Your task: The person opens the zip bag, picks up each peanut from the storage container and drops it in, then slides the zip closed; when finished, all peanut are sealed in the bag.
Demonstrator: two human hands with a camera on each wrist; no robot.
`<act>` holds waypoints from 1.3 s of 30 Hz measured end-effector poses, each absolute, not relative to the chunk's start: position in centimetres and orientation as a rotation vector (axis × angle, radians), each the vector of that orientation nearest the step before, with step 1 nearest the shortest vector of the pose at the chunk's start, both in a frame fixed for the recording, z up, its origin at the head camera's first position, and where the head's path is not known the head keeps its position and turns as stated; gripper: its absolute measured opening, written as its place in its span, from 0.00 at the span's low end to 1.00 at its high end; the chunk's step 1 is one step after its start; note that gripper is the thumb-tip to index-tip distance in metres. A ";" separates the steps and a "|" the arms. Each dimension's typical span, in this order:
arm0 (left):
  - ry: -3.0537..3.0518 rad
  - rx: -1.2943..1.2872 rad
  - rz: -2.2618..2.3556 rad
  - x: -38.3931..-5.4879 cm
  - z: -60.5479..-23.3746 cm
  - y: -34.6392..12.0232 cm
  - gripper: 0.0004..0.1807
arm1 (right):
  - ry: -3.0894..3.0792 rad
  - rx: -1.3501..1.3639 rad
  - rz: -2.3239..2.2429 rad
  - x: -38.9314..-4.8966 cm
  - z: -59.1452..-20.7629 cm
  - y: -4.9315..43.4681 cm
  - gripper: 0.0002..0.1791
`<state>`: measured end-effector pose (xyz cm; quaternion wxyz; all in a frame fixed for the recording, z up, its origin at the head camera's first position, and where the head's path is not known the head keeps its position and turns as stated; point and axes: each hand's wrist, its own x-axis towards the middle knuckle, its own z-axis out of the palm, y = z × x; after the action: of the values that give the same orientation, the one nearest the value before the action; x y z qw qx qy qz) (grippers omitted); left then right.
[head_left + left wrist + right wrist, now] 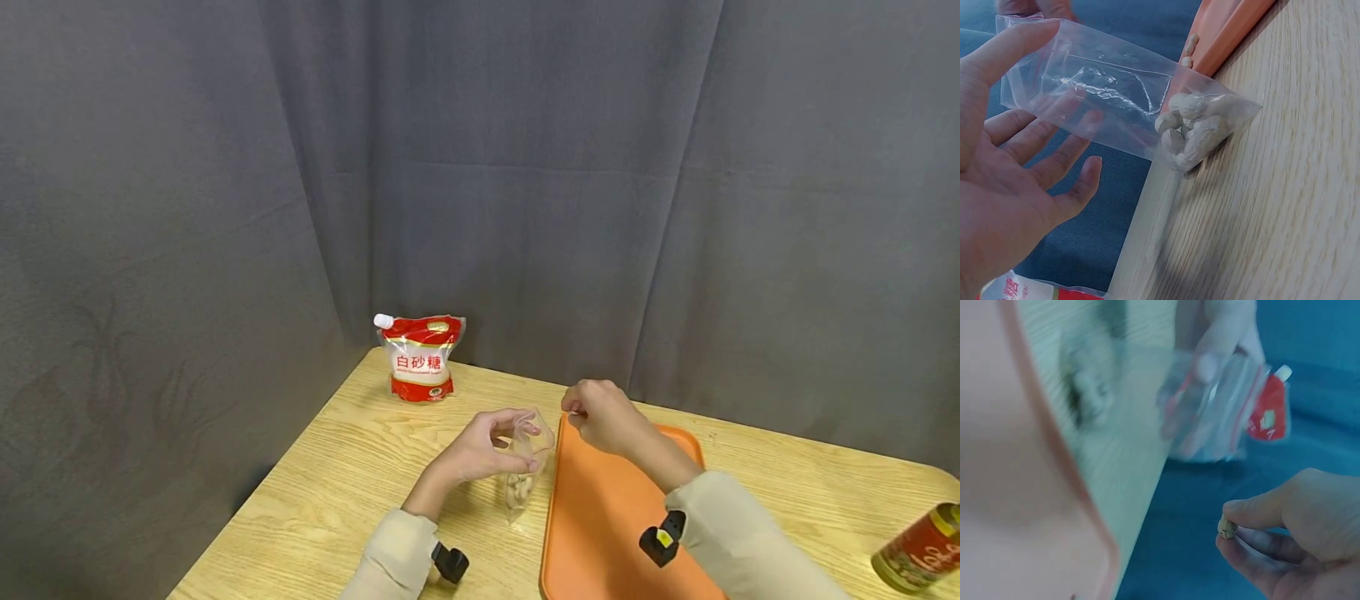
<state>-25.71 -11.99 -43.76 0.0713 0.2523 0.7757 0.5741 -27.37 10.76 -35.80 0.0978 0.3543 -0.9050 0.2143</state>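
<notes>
My left hand (476, 450) holds a clear plastic zip bag (1116, 81) near its mouth, thumb on one side and fingers on the other. Several unshelled peanuts (1188, 128) lie at the bottom of the bag, which hangs over the table just left of the orange tray (600, 517). Between thumb and fingertips, my right hand (603, 417) pinches one peanut (1227, 528). That hand is above the tray's far left corner, a short way from the bag's mouth. In the left wrist view, a few more peanuts (1190, 47) show on the tray.
A red and white pouch of white sugar (420, 358) with a white cap stands at the table's far left corner. At the right edge is a red and gold can (922, 546). Grey curtain (510, 183) hangs behind and to the left of the wooden table (315, 500).
</notes>
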 end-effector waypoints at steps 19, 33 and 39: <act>2.325 0.792 1.717 -25.7 -43.7 -12.1 0.34 | -2.609 1.178 0.747 -25.9 -34.3 7.7 0.08; 2.364 0.794 1.702 -25.8 -43.7 -12.1 0.30 | -2.645 1.181 0.780 -25.6 -34.4 6.6 0.04; 2.362 0.790 1.703 -25.7 -43.7 -12.2 0.29 | -2.636 1.183 0.771 -25.5 -34.4 6.5 0.04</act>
<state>-25.73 -12.24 -43.66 0.0624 0.2614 0.7813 0.5633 -25.50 6.51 -34.39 0.0756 0.3946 -0.8789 0.2572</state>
